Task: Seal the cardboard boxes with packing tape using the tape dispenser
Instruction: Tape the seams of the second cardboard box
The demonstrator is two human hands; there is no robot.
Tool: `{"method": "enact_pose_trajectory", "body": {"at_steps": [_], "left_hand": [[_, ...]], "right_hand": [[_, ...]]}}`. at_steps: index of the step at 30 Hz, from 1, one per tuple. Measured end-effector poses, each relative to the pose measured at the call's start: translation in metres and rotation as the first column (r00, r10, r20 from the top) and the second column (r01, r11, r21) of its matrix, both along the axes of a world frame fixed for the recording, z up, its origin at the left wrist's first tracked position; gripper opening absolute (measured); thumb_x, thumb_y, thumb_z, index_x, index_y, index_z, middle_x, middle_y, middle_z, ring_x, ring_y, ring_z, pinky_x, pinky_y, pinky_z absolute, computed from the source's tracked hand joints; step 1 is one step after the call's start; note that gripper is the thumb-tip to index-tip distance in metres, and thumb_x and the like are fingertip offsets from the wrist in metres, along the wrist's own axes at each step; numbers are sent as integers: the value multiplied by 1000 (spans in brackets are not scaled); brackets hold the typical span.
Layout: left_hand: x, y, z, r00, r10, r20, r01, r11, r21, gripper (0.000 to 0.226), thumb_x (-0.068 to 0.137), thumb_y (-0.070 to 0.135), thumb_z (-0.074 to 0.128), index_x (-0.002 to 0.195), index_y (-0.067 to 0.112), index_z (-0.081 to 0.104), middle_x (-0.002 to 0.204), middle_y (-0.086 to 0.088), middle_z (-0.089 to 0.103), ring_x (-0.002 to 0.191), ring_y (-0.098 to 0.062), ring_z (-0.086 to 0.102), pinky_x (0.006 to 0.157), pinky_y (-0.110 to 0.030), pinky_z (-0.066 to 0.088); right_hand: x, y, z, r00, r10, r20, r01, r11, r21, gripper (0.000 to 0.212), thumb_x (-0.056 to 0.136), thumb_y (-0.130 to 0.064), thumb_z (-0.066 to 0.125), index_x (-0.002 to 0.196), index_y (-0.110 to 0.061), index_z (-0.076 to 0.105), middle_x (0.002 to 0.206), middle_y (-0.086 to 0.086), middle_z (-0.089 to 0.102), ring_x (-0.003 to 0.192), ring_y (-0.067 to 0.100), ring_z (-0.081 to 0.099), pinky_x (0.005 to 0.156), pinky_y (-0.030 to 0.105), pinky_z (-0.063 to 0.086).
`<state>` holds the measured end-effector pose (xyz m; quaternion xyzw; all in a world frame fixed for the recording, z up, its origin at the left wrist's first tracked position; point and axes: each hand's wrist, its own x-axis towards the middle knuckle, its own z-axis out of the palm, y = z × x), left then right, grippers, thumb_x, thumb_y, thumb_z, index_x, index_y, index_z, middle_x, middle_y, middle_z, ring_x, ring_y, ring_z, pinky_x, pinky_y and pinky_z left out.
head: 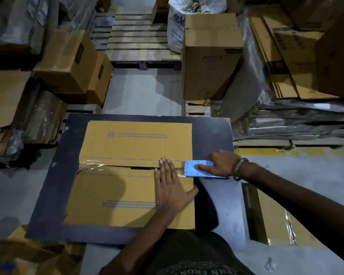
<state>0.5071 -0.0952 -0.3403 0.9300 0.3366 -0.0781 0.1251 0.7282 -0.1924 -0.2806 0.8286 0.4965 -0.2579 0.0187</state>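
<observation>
I am looking down at the cardboard box (135,175) lying on the dark board (54,195), its centre seam running left to right, so the long axis of the tape run is crosswise to my forearms. My left hand (171,187) is pressing flat on the near flap, fingers straight and together, thumb spread toward the box's right edge; its fingertips (164,162) are reaching across the seam. Just to the right of those fingertips, my right hand (219,163) is gripping the blue tape dispenser (199,168), index finger extended along its top, at the seam's right end. Clear tape (91,165) is showing leftward of both hands. I am judging that the right hand, the nearer one, is finishing the run at this edge.
</observation>
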Motion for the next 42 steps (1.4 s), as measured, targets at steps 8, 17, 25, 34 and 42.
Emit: {"method": "enact_pose_trajectory", "body": {"at_steps": [8,17,25,34,42], "left_hand": [[1,0,-6,999,4,34,-5,999,31,132,80,90,39,165,-3,-3,173,-22,-12,162,-31,-15,130,-56,7],[2,-2,1,999,0,36,-2,999,43,139,79,103,23,164,-2,-8,173,-21,-17,161,-29,-20,131,-55,1],[3,-2,-2,1000,-7,20,6,998,66,134,82,101,22,164,-2,-6,173,-20,-14,161,-29,-18,131,-54,-1],[22,-3,-5,989,135,62,-137,990,29,110,97,82,23,161,-7,26,174,-22,3,163,-33,0,131,-56,8],[27,-7,-11,989,123,77,-131,985,111,106,97,78,29,165,-2,14,174,-20,10,163,-31,8,129,-59,12]], "right_hand": [[30,-69,9,998,-56,32,55,998,30,65,92,-80,41,68,-23,57,61,-10,56,54,6,51,51,26,33],[18,-61,-43,993,-115,-1,115,990,79,84,78,-99,18,68,-25,57,67,-5,64,58,14,59,57,35,52],[4,-51,-63,979,-190,-77,195,979,58,67,85,-90,29,69,-30,54,71,-5,64,61,14,58,58,32,49],[-8,-62,-89,793,-440,-421,487,873,6,71,84,-84,53,67,-17,68,59,-2,64,54,14,57,57,29,41],[-22,-72,-103,508,-534,-676,653,750,-103,61,85,-76,64,68,-18,65,60,1,57,55,15,53,61,29,39]]}}
